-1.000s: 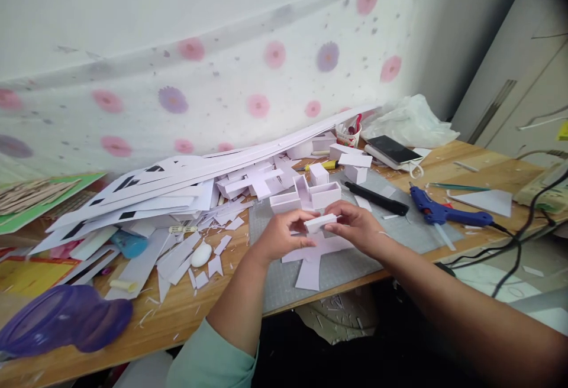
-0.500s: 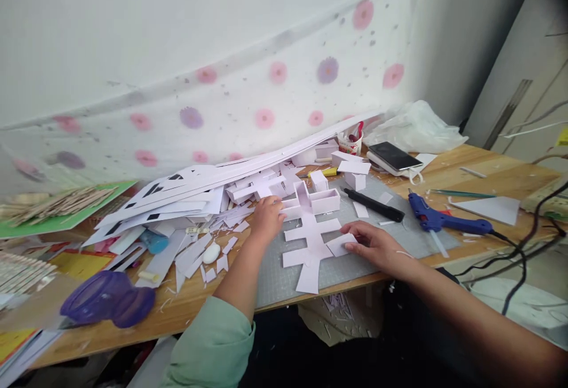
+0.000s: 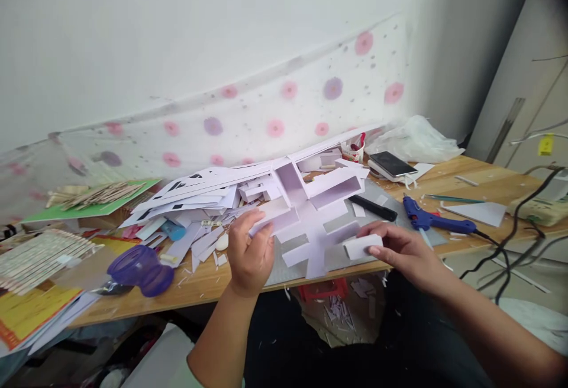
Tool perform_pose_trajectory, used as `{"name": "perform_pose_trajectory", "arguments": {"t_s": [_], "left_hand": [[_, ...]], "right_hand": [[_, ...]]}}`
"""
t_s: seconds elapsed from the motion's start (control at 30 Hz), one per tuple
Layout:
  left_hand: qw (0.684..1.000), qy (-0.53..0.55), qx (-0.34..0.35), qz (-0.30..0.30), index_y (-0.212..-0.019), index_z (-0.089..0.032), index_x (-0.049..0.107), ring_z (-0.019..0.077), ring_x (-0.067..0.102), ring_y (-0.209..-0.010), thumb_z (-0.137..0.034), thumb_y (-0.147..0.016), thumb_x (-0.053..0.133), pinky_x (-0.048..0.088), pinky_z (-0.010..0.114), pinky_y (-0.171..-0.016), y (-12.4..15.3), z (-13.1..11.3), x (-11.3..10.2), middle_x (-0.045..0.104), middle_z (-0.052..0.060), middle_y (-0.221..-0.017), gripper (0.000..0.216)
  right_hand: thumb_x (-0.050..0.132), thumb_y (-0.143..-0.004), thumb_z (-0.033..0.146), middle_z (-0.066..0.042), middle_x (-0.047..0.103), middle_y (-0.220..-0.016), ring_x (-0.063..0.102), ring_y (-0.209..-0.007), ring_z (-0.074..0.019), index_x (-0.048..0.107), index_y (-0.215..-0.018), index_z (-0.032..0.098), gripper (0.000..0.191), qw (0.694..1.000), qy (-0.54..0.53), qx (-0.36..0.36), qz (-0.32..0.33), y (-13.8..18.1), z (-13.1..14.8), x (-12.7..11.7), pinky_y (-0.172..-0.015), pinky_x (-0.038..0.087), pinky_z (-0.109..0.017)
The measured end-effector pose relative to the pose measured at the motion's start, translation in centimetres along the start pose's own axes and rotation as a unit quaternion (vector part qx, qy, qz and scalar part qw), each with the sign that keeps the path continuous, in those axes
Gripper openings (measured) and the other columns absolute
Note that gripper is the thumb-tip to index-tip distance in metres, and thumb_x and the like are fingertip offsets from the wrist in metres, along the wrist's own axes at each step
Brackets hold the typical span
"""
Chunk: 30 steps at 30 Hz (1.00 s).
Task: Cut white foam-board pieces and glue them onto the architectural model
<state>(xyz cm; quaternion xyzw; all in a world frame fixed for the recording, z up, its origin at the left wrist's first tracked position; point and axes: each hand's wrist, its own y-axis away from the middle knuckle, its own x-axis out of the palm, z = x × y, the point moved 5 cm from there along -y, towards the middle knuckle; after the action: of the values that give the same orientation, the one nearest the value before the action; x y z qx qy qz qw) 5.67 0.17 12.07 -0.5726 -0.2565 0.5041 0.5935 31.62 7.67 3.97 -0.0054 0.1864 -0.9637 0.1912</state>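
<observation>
A white cardboard model with a central strip, side arms and box-like walls at its far end is lifted and tilted above the grey cutting mat. My left hand grips one of its walled left arms between thumb and fingers. On the near right side, my right hand pinches a white cardboard piece with a bent edge, right at the end of a side arm. Whether that piece is joined to the arm I cannot tell. A black-handled cutter lies on the mat behind my right hand.
A blue glue gun rests on the right, its cable trailing off. Paper sheets and scraps pile up at the back left. A purple container stands near the left front edge. A phone lies at the back right.
The model has come up off the mat, tilted towards me, with my left hand now gripping its left arm. My right hand has risen slightly, still pinching the white piece. The camera view has shifted.
</observation>
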Motion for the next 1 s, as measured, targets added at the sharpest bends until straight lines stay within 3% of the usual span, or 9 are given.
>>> {"name": "perform_pose_trajectory", "arguments": {"t_s": [0.2, 0.27, 0.37, 0.47, 0.7, 0.77, 0.87, 0.97, 1.0], "left_hand": [[0.999, 0.008, -0.004, -0.05, -0.093, -0.022, 0.061, 0.0231, 0.061, -0.108, -0.001, -0.077, 0.062, 0.054, 0.042, -0.088, -0.2, -1.5, -1.0, 0.057, 0.006, -0.109, 0.027], [0.999, 0.01, -0.006, -0.052, -0.092, -0.022, 0.061, 0.0234, 0.06, -0.107, 0.0, -0.076, 0.062, 0.054, 0.042, -0.088, -0.3, -1.7, -1.0, 0.056, 0.006, -0.108, 0.027], [0.999, 0.013, -0.013, -0.044, -0.091, -0.021, 0.061, 0.0243, 0.06, -0.107, 0.001, -0.074, 0.062, 0.054, 0.044, -0.088, -0.1, -1.8, -1.0, 0.055, 0.007, -0.106, 0.028], [0.998, 0.002, -0.017, -0.056, -0.091, -0.021, 0.06, 0.0244, 0.06, -0.105, 0.0, -0.075, 0.062, 0.055, 0.045, -0.087, 0.2, -2.0, -1.2, 0.055, 0.006, -0.104, 0.026], [0.997, -0.013, -0.044, -0.069, -0.084, -0.022, 0.062, 0.0266, 0.057, -0.108, -0.002, -0.073, 0.067, 0.052, 0.048, -0.089, 0.9, -1.6, -1.3, 0.055, 0.007, -0.104, 0.023], [0.993, -0.013, -0.096, -0.061, -0.082, -0.021, 0.063, 0.0251, 0.057, -0.106, -0.005, -0.075, 0.066, 0.051, 0.045, -0.089, 1.8, -0.3, -0.9, 0.054, 0.007, -0.107, 0.018], [0.964, 0.013, -0.258, -0.063, -0.08, -0.019, 0.063, 0.0229, 0.057, -0.105, -0.015, -0.079, 0.065, 0.048, 0.042, -0.092, 4.4, 2.6, -0.1, 0.054, 0.009, -0.111, 0.004], [0.839, 0.157, -0.519, -0.052, -0.076, -0.02, 0.057, 0.0236, 0.049, -0.116, -0.03, -0.079, 0.065, 0.042, 0.038, -0.098, 8.5, 5.4, 1.8, 0.053, 0.006, -0.113, 0.013], [0.803, 0.198, -0.562, -0.033, -0.077, -0.02, 0.055, 0.023, 0.05, -0.113, -0.034, -0.081, 0.062, 0.044, 0.037, -0.094, 9.5, 5.6, 2.6, 0.054, 0.006, -0.11, 0.016]], "right_hand": [[0.073, -0.074, 0.048, -0.011, 0.067, -0.11, 0.064, -0.097, -0.0241, 0.061, -0.079, 0.02, 0.031, 0.973, -0.102, -0.007, 0.207, -0.2, 3.9, 4.6, -0.079, 0.052, -0.038], [0.074, -0.074, 0.046, -0.01, 0.065, -0.115, 0.062, -0.103, -0.023, 0.058, -0.076, 0.02, 0.03, 0.983, -0.077, -0.005, 0.169, -0.7, 4.1, 5.1, -0.086, 0.049, -0.037], [0.071, -0.077, 0.044, -0.012, 0.063, -0.121, 0.061, -0.108, -0.024, 0.058, -0.079, 0.02, 0.028, 0.973, -0.063, -0.009, 0.223, -0.6, 4.2, 6.2, -0.09, 0.048, -0.04], [0.071, -0.077, 0.044, -0.013, 0.062, -0.123, 0.059, -0.112, -0.025, 0.057, -0.077, 0.02, 0.028, 0.981, -0.029, -0.005, 0.19, -0.5, 3.9, 6.0, -0.092, 0.046, -0.041], [0.07, -0.078, 0.043, -0.011, 0.066, -0.114, 0.062, -0.103, -0.0239, 0.057, -0.079, 0.02, 0.027, 0.976, -0.012, -0.012, 0.218, -0.4, 2.6, 6.2, -0.088, 0.047, -0.038], [0.068, -0.079, 0.045, -0.009, 0.068, -0.105, 0.064, -0.093, -0.0219, 0.056, -0.082, 0.02, 0.028, 0.968, -0.051, 0.005, 0.247, -0.3, 2.2, 6.2, -0.08, 0.049, -0.036], [0.07, -0.079, 0.04, -0.007, 0.068, -0.098, 0.063, -0.089, -0.0196, 0.058, -0.081, 0.02, 0.023, 0.976, -0.037, 0.001, 0.215, -0.3, 1.9, 5.0, -0.08, 0.048, -0.034], [0.07, -0.079, 0.04, -0.006, 0.068, -0.091, 0.062, -0.081, -0.0182, 0.06, -0.079, 0.02, 0.022, 0.981, -0.076, 0.022, 0.179, -0.4, 1.4, 3.5, -0.072, 0.049, -0.031], [0.071, -0.078, 0.039, -0.006, 0.068, -0.091, 0.061, -0.078, -0.0178, 0.06, -0.078, 0.02, 0.022, 0.981, -0.098, 0.03, 0.168, -0.4, 1.2, 3.0, -0.069, 0.049, -0.03]]}}
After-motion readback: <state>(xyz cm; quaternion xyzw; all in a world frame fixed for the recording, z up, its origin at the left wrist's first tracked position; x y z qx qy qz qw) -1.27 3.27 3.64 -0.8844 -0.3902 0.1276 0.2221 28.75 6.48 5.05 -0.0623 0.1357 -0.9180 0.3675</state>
